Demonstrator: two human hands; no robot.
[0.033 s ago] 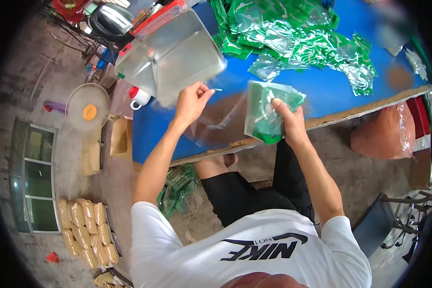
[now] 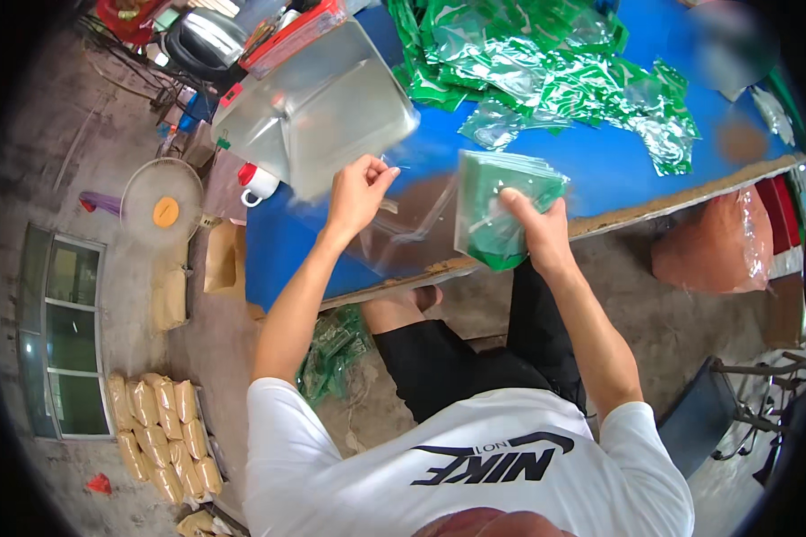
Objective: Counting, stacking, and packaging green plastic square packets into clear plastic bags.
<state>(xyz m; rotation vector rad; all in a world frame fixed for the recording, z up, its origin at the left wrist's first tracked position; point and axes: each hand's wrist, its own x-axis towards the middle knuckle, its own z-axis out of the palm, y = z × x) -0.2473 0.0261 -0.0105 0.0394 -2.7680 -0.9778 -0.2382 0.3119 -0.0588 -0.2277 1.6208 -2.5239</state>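
Observation:
My right hand (image 2: 537, 224) grips a stack of green and clear plastic bags (image 2: 493, 210), thumb on top, just above the table's near edge. To its left, my left hand (image 2: 358, 192) is closed in a pinch of thumb and forefinger. A tiny pale sliver shows at those fingertips; its kind is too small to tell. Below and beside the left hand, a clear plastic sheet or bag (image 2: 412, 224) lies over a brown patch of the table. Farther back is a large heap of green and clear plastic bags (image 2: 546, 80).
The blue table (image 2: 287, 259) has a rough near edge. A shiny metal tray (image 2: 349, 116) stands at the back left, with a red-and-white mug (image 2: 258, 183) beside it. A fan (image 2: 164, 210) is at left. An orange plastic sack (image 2: 716, 242) sits below the table's right side.
The stack's top looks more evenly green than before, and its layers are fanned slightly at the upper edge. The pale sliver at my left fingertips looks fainter. Both hands stay nearly in place.

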